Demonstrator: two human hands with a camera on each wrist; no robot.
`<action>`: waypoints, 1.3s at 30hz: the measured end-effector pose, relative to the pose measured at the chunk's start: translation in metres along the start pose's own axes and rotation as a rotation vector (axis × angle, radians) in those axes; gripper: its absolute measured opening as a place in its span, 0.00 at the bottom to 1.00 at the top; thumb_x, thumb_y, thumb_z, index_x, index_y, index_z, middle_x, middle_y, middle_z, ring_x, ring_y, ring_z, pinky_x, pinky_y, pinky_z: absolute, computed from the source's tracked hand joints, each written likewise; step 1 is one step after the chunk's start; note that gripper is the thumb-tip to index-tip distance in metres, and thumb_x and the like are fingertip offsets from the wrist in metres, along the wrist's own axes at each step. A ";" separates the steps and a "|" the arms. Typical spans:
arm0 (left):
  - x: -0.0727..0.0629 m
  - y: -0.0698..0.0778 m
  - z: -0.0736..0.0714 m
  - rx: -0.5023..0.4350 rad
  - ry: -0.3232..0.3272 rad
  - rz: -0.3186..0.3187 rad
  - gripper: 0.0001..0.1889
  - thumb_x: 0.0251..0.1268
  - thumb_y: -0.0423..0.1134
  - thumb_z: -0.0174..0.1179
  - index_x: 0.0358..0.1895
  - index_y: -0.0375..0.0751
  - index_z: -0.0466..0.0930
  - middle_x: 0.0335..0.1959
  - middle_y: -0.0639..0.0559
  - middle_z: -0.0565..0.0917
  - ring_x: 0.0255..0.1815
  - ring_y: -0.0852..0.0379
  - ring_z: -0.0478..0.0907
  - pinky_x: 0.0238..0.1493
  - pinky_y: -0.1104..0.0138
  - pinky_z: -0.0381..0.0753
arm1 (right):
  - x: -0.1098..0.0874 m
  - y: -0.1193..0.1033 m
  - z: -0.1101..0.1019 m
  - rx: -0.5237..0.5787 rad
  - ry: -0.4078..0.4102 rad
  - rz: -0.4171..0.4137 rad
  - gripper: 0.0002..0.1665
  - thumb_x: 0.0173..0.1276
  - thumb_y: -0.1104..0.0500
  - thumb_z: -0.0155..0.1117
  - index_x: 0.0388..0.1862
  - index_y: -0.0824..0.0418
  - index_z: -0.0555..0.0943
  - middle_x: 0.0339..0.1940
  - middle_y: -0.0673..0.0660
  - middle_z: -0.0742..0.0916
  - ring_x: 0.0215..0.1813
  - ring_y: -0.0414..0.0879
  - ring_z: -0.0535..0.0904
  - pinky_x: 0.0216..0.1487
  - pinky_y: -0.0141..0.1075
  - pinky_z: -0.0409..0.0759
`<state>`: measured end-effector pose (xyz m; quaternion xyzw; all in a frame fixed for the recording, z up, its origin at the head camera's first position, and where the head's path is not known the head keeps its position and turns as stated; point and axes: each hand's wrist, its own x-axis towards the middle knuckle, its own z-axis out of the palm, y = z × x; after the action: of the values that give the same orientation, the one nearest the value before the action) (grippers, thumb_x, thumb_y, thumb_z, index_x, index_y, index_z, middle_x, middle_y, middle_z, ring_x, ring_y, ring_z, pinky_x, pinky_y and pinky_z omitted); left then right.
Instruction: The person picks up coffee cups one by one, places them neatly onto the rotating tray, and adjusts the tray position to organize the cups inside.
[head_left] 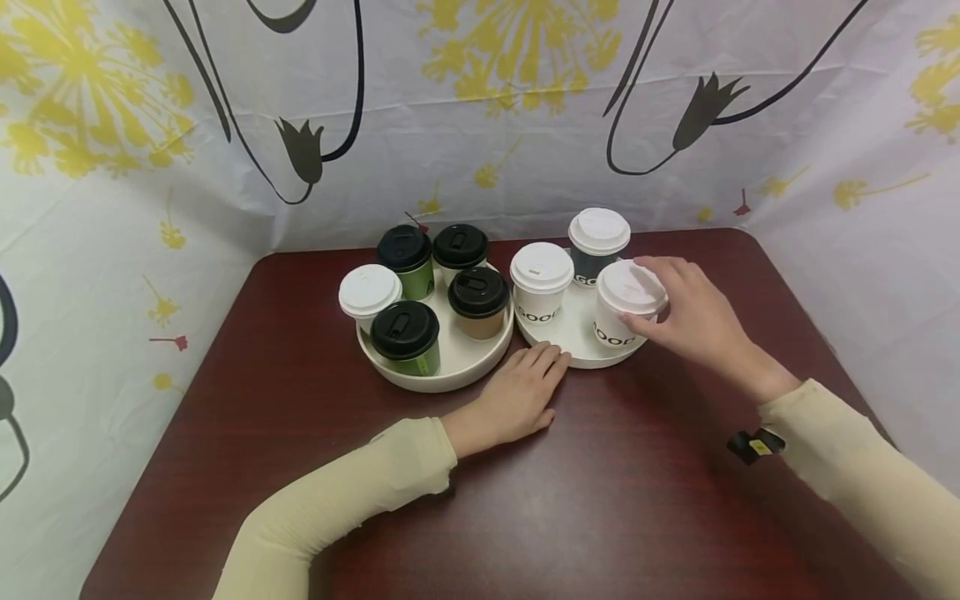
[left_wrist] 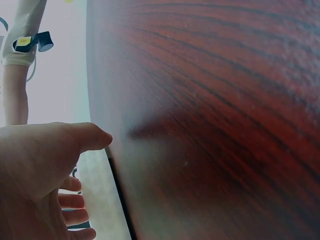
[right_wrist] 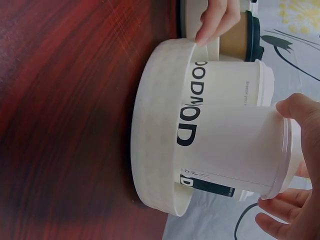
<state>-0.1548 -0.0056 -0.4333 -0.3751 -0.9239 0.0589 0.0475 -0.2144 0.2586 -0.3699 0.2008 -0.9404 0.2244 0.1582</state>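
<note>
My right hand (head_left: 693,312) holds a white paper coffee cup (head_left: 618,325) by its white lid, thumb on the near side and fingers on the far side. In the right wrist view the cup (right_wrist: 230,145) stands upright within a round white tray (right_wrist: 155,130). Two more white-lidded cups share that tray: a white one (head_left: 538,287) and a dark-banded one (head_left: 592,262). My left hand (head_left: 521,396) lies low between the two trays, its fingertips touching the right tray's near rim (head_left: 592,361). The left wrist view shows the left thumb (left_wrist: 87,136) extended.
A second round white tray (head_left: 442,383) stands directly left of the first. It carries green cups (head_left: 416,362) with black lids, a brown cup (head_left: 480,325), another black-lidded cup (head_left: 460,244) and a white-lidded one (head_left: 367,292). A patterned cloth (head_left: 480,167) hangs behind the dark red table (head_left: 525,517).
</note>
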 end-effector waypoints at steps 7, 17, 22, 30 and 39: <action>0.000 0.000 0.000 0.000 -0.002 -0.004 0.45 0.60 0.58 0.63 0.76 0.41 0.57 0.72 0.47 0.66 0.76 0.48 0.63 0.74 0.56 0.67 | -0.006 0.000 0.005 -0.004 -0.003 0.000 0.44 0.51 0.48 0.77 0.67 0.58 0.72 0.62 0.64 0.78 0.62 0.61 0.72 0.53 0.59 0.75; 0.001 0.000 0.004 0.003 0.006 -0.003 0.45 0.60 0.59 0.63 0.76 0.41 0.57 0.72 0.47 0.66 0.76 0.48 0.62 0.74 0.56 0.67 | -0.012 -0.001 0.008 0.004 0.004 -0.011 0.45 0.51 0.49 0.78 0.67 0.58 0.71 0.62 0.64 0.78 0.63 0.60 0.72 0.53 0.59 0.75; 0.001 0.000 0.004 0.006 0.010 -0.002 0.45 0.60 0.59 0.63 0.76 0.41 0.57 0.72 0.47 0.67 0.76 0.48 0.63 0.74 0.56 0.67 | -0.012 -0.002 0.009 0.001 0.010 -0.016 0.45 0.51 0.49 0.78 0.67 0.58 0.71 0.61 0.64 0.78 0.62 0.60 0.72 0.54 0.59 0.75; 0.001 0.000 0.005 0.008 0.013 -0.005 0.45 0.60 0.59 0.63 0.76 0.41 0.57 0.72 0.47 0.66 0.76 0.48 0.63 0.74 0.56 0.67 | -0.012 -0.004 0.009 -0.015 -0.006 -0.024 0.44 0.52 0.49 0.78 0.67 0.60 0.71 0.62 0.65 0.77 0.62 0.62 0.72 0.55 0.59 0.74; 0.001 -0.001 0.005 0.005 0.005 -0.004 0.45 0.61 0.59 0.63 0.76 0.41 0.56 0.73 0.46 0.66 0.77 0.47 0.62 0.74 0.55 0.67 | -0.012 -0.005 0.008 -0.022 -0.013 -0.028 0.44 0.53 0.49 0.76 0.67 0.61 0.71 0.64 0.65 0.77 0.62 0.63 0.72 0.55 0.60 0.74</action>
<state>-0.1564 -0.0058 -0.4382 -0.3731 -0.9245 0.0601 0.0510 -0.2030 0.2543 -0.3798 0.2139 -0.9408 0.2104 0.1574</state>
